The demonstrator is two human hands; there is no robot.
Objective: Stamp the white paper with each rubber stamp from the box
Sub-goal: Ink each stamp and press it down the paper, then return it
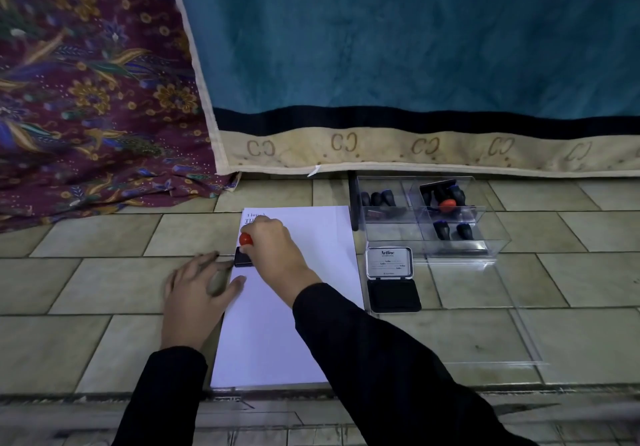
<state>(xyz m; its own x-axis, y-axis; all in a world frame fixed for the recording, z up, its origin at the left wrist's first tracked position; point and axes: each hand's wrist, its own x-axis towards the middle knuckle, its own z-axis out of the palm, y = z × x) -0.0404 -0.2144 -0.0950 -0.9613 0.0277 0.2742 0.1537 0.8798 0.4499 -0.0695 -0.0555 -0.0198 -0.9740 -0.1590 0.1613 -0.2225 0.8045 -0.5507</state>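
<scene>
Head view. A white sheet of paper (298, 307) lies flat on the tiled floor (104, 282), its long side running away from the person.

Right hand (277, 251): grip closed round a rubber stamp with a red knob handle and black block base (244, 251). Fingers curl over the knob. The base sits at the paper's left edge, in the far half of the sheet; it appears pressed down, though contact cannot be confirmed.

Left hand (197, 293): fingers straight and spread, holding nothing. The palm is on the floor and the fingertips reach the paper's left edge, just beside the stamp base, seemingly to steady the sheet.

A dark printed mark (252, 218) shows at the paper's far left corner, partly hidden by the right hand. The rest of the sheet is blank.

Just beside the paper's right edge is a black ink pad (393, 289) with its lid up. Beyond it stands a clear plastic compartment box (389, 236). The box holds a row of dark-handled stamps (377, 199), another red-knobbed stamp (446, 204) and two more dark stamps (452, 230).

Judgement: early in the task. One impression is done and a second is probably in hand. Several stamps wait in the box, each needing inking and pressing, and there is plenty of blank paper for them.
</scene>
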